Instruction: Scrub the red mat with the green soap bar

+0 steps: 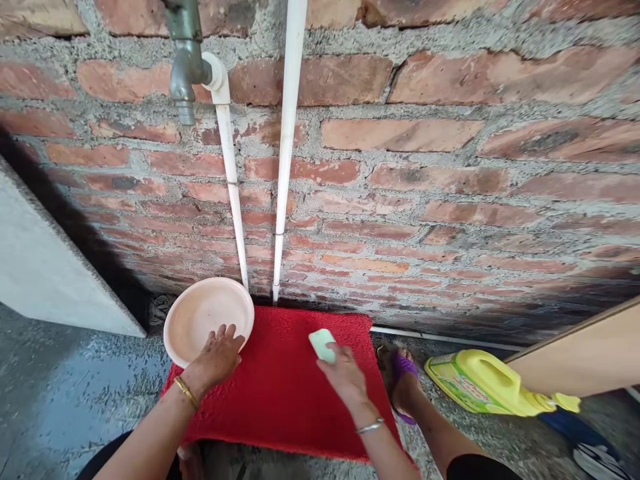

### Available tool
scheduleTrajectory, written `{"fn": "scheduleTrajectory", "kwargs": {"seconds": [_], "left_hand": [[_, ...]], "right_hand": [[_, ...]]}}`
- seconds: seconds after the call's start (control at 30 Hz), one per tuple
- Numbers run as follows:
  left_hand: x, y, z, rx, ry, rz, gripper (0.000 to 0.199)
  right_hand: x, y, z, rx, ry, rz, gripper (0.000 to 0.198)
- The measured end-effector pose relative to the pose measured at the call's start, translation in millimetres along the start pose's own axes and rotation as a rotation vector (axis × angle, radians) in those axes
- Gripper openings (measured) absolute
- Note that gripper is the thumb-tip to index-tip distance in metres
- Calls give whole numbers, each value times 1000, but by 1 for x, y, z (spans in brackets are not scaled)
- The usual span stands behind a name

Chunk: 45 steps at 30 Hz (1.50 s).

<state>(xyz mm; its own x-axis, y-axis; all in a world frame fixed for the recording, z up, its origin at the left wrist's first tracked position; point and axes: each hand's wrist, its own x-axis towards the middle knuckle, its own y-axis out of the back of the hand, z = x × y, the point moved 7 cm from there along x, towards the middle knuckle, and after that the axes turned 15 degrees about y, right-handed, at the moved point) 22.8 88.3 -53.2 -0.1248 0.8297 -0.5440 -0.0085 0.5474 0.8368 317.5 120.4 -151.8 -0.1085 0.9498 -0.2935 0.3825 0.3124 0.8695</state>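
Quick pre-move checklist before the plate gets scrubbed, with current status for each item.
1. Left hand steadying the plate: ok, fingers rest on its near rim.
2. Right hand holding the green sponge: ok, gripped at the fingertips.
3. Plate on the red mat: partly ok, it overhangs the mat's far left corner.
4. Tap running: not ok, no water visible.
5. Yellow detergent jug within reach: ok, lying on its side to the right.
6. Soap on sponge: cannot tell.
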Motion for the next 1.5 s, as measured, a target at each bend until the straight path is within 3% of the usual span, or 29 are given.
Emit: {"fn": "scheduleTrajectory", "kwargs": {"seconds": [0.13,0.2,0.27,0.33,0.47,0.57,0.63,0.83,0.9,0.97,1.03,1.2,1.27,1.37,1.5], "left_hand": [[3,-6,7,-3,-32,-25,52],[3,-6,8,-5,-29,-30,54],[3,-6,6,-5,-21,-25,54],[3,-5,4,-7,-20,-22,53],[0,-5,0,-20,-33,-14,53],[-2,-3,-1,-36,-38,-16,53],[-2,-2,0,-39,-37,-22,54],[1,-1,3,12,-29,-46,54],[3,-2,4,16,-26,-45,54],[5,-3,5,7,-23,-38,54],[5,-4,6,-5,-22,-36,54],[4,-7,3,-1,-20,-62,56],[3,-7,1,-9,-19,-50,55],[2,-8,-1,-23,-22,-19,55],[5,-12,-2,-23,-26,4,57]], "right_hand": [[25,-46,-99,45,264,-65,49],[35,-58,-119,16,334,-97,47],[40,-58,-111,-1,345,-120,47],[39,-47,-77,4,298,-118,49],[26,-2,18,-17,29,-46,52],[15,22,52,-33,-139,18,50],[18,21,40,10,-124,47,48],[51,-38,-78,78,202,-34,45],[59,-50,-98,48,273,-66,47],[64,-49,-92,25,284,-92,49],[63,-35,-63,12,233,-93,50],[36,26,46,-60,-112,-4,49],[24,38,69,-50,-213,46,50],[25,28,57,27,-133,83,49],[51,-6,-11,62,70,52,45]]}}
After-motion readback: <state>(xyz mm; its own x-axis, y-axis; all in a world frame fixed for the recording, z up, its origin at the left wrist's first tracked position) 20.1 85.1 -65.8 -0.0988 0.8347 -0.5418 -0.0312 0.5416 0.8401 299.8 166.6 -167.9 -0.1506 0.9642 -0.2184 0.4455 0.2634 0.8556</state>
